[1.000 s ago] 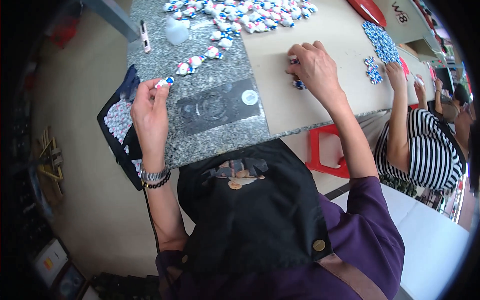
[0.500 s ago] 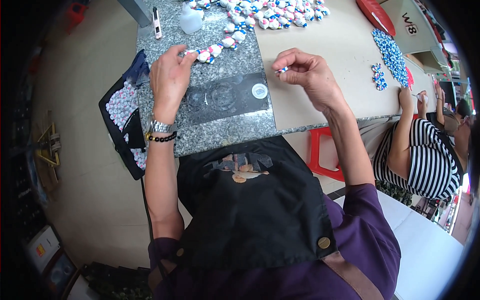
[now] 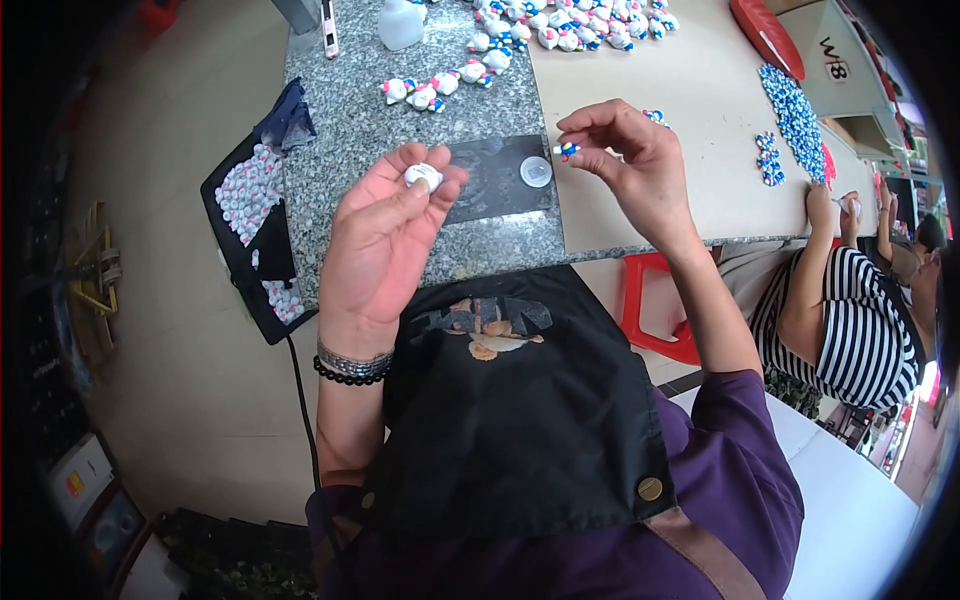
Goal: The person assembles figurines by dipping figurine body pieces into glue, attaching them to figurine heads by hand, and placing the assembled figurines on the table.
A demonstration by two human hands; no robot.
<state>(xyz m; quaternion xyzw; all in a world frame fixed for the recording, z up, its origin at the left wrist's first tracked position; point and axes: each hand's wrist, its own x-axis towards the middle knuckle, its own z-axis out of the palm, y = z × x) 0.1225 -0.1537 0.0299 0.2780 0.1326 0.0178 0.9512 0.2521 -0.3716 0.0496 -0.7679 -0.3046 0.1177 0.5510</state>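
My left hand (image 3: 378, 235) is turned palm up over the near part of the granite top. Its thumb and fingers pinch a small white rounded piece (image 3: 423, 177), like a figurine's head. To its right, my right hand (image 3: 642, 170) holds a tiny blue-and-white figurine body (image 3: 569, 152) between thumb and forefinger. The two pieces are apart. Beyond my left hand, several white figurines with pink and blue parts (image 3: 424, 97) lie in a curved row. That row leads to a large cluster of similar figurines (image 3: 580, 22).
A dark mat (image 3: 492, 190) bears a round white disc (image 3: 535, 172). At the back stand a translucent bottle (image 3: 401, 25) and a cutter knife (image 3: 329, 28). A black tray (image 3: 270, 240) with white pieces adjoins the left edge. Blue pieces (image 3: 792, 110) lie near a co-worker in stripes (image 3: 865, 320).
My left hand has come back from the end of the figurine row and turned palm up, now with the white piece in its fingers. My right hand keeps its pinch on the small body.
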